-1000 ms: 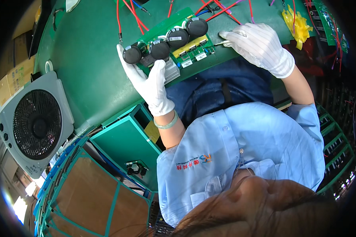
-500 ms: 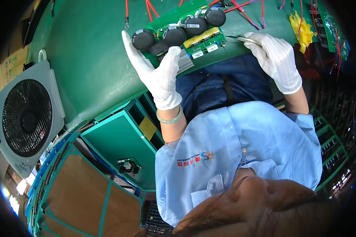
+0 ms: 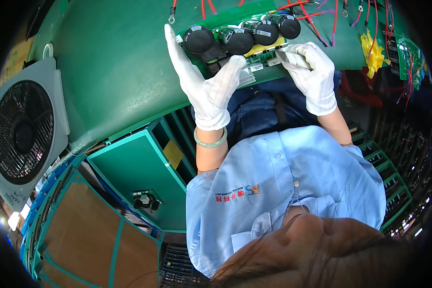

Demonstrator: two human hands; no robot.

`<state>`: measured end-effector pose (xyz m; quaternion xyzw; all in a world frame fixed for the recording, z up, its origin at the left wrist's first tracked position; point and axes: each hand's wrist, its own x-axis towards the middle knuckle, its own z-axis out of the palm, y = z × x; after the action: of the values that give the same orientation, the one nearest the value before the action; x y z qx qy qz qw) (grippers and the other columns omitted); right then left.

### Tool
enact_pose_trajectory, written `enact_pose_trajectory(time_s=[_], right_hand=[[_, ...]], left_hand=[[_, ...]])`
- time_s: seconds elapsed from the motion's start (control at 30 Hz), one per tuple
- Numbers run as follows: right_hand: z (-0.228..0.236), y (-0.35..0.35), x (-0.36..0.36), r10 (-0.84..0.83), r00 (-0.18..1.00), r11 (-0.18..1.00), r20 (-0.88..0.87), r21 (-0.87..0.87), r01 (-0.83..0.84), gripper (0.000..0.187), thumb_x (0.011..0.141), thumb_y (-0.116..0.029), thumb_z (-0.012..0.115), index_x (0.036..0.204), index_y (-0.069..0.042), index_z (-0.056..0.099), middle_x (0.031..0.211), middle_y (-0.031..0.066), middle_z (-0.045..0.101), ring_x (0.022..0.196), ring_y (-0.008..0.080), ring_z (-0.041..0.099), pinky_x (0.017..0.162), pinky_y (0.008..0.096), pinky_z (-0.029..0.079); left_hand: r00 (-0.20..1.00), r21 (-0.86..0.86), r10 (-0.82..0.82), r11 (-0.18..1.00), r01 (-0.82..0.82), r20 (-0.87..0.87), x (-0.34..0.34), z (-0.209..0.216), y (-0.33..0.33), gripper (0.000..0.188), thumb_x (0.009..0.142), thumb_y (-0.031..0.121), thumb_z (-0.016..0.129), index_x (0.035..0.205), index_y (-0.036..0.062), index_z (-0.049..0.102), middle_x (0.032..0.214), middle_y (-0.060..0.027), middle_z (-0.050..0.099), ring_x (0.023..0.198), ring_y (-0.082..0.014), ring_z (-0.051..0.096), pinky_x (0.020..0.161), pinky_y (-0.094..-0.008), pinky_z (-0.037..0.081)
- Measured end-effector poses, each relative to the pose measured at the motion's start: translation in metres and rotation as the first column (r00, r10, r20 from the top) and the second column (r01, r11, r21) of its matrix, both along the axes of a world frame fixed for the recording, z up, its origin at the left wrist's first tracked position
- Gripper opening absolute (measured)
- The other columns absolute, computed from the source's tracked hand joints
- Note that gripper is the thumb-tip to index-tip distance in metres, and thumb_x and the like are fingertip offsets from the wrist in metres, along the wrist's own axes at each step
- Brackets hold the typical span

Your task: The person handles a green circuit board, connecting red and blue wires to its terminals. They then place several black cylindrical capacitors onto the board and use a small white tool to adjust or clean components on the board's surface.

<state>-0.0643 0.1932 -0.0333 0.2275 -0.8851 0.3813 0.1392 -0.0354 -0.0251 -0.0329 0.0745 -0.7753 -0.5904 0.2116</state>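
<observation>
A green circuit board (image 3: 221,20) lies on the table before me, carrying several black round capacitors (image 3: 198,40), a yellow strip (image 3: 260,50) and a ribbed silver heat sink (image 3: 246,77) at its near edge. My left hand (image 3: 204,93), in a white glove, spans its left end, with the fingers along the side and the thumb at the near edge beside the heat sink. My right hand (image 3: 313,74), also gloved, pinches slim metal tweezers (image 3: 281,57) at the near right edge by small white parts. The tweezers' tips cannot be made out.
Red wires with ring lugs (image 3: 172,19) lie beyond the board on the green table (image 3: 115,72). A yellow bundle (image 3: 373,55) and another green board (image 3: 409,60) are at the right. A grey fan (image 3: 24,132) stands left. Below is a green cabinet (image 3: 129,165) holding a small board (image 3: 147,200).
My right hand has moved left with the tweezers, from beside the board onto its near right edge. My left hand keeps its hold on the left end. The whole view has shifted slightly.
</observation>
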Motion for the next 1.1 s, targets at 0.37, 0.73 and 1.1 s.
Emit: enact_pose_trajectory(time_s=[0.37, 0.73, 1.1], right_hand=[[0.002, 0.000, -0.003, 0.046, 0.998, 0.998, 0.051, 0.042, -0.048, 0.020, 0.075, -0.009, 0.081, 0.090, -0.003, 0.070, 0.083, 0.0107, 0.069, 0.072, 0.0294, 0.067, 0.063, 0.0346, 0.053], [-0.002, 0.020, -0.009, 0.072, 0.994, 0.996, 0.079, 0.049, -0.076, 0.024, 0.074, -0.009, 0.081, 0.091, 0.000, 0.067, 0.084, 0.0130, 0.068, 0.073, 0.0295, 0.067, 0.065, 0.0345, 0.053], [0.036, 0.050, -0.013, 0.359, 0.932, 0.880, -0.055, 0.353, -0.318, 0.039, 0.079, -0.009, 0.073, 0.117, -0.007, 0.067, 0.090, 0.0062, 0.067, 0.080, 0.0239, 0.065, 0.064, 0.0333, 0.049]], left_hand=[[0.995, -0.137, -0.036, 0.990, 0.024, -0.091, -0.001, -0.005, -0.004, 0.114, 0.064, 0.022, 0.090, 0.151, -0.0073, 0.023, 0.150, -0.0260, 0.036, 0.125, -0.0313, 0.051, 0.108, -0.0395, 0.040], [0.996, -0.089, -0.053, 0.995, 0.047, -0.067, -0.002, -0.006, -0.003, 0.116, 0.063, 0.027, 0.090, 0.151, -0.0075, 0.023, 0.152, -0.0246, 0.035, 0.129, -0.0324, 0.048, 0.111, -0.0410, 0.037], [0.994, 0.035, -0.088, 0.995, 0.090, -0.069, 0.005, -0.009, -0.003, 0.127, 0.059, 0.034, 0.091, 0.155, -0.0034, 0.016, 0.155, -0.0196, 0.028, 0.136, -0.0302, 0.039, 0.114, -0.0421, 0.032]])
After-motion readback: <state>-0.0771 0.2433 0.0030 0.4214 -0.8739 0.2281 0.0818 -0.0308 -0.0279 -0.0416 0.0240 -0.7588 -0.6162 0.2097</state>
